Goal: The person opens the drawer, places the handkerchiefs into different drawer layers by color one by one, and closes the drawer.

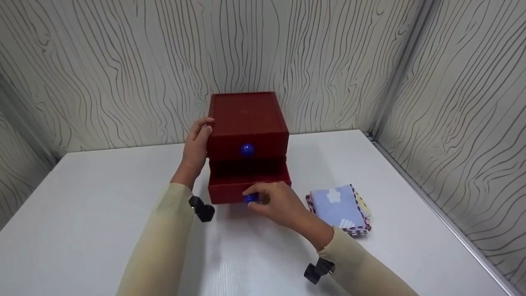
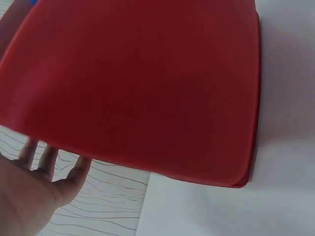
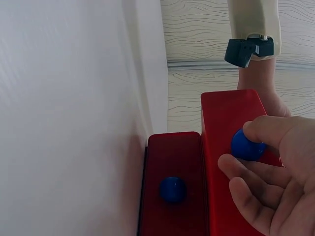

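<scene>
A dark red two-drawer box (image 1: 246, 113) stands on the table, each drawer front bearing a round blue knob. In the head view its lower drawer (image 1: 226, 194) is pulled partway out, while the upper one is in. My right hand (image 1: 283, 205) pinches the lower knob (image 1: 250, 197) between thumb and fingers. The right wrist view shows my right hand (image 3: 275, 177) around a blue knob (image 3: 246, 146), with the other knob (image 3: 173, 190) on the front beside it. My left hand (image 1: 197, 144) rests against the box's left side, its fingertips (image 2: 81, 164) at the box's edge.
A stack of folded cloths (image 1: 339, 207), blue with white flowers on top, lies right of the box. White table (image 1: 102, 230) extends around them. Wood-grain panels (image 1: 123, 74) rise behind and at the sides. Dark devices are strapped to both wrists.
</scene>
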The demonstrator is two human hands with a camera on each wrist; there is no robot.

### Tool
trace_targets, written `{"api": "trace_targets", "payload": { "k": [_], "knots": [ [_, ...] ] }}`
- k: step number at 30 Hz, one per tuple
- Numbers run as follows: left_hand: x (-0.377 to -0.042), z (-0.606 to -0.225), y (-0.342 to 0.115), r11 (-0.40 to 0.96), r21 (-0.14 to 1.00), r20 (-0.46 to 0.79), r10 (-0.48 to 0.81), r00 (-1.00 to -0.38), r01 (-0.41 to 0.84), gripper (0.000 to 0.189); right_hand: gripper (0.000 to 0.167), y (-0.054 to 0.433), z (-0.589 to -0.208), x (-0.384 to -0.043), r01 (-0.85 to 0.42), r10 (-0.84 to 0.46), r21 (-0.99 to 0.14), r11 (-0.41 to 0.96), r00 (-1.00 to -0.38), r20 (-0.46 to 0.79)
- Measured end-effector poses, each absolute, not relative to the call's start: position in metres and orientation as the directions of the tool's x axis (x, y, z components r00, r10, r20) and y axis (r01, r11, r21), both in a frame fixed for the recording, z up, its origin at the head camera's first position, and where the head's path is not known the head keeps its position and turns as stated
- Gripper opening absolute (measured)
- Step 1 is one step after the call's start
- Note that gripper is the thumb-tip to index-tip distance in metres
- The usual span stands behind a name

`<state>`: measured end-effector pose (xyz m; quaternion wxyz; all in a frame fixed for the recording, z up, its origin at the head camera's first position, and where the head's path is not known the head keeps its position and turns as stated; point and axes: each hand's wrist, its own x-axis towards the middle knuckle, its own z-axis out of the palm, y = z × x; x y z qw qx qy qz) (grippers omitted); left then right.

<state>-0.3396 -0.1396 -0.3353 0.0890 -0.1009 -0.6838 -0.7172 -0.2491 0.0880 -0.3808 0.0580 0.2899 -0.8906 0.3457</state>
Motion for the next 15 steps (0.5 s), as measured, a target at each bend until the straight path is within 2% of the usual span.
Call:
{"api": "trace_targets", "payload": {
  "k": [15],
  "knots": [
    [-0.354, -0.344, -0.136, -0.018, 0.945, 0.327, 0.023, -0.945, 0.326, 0.031, 0.02, 0.093, -0.379, -0.257, -0.596, -0.497, -0.554, 0.582, -0.799, 0.338]
  ]
}}
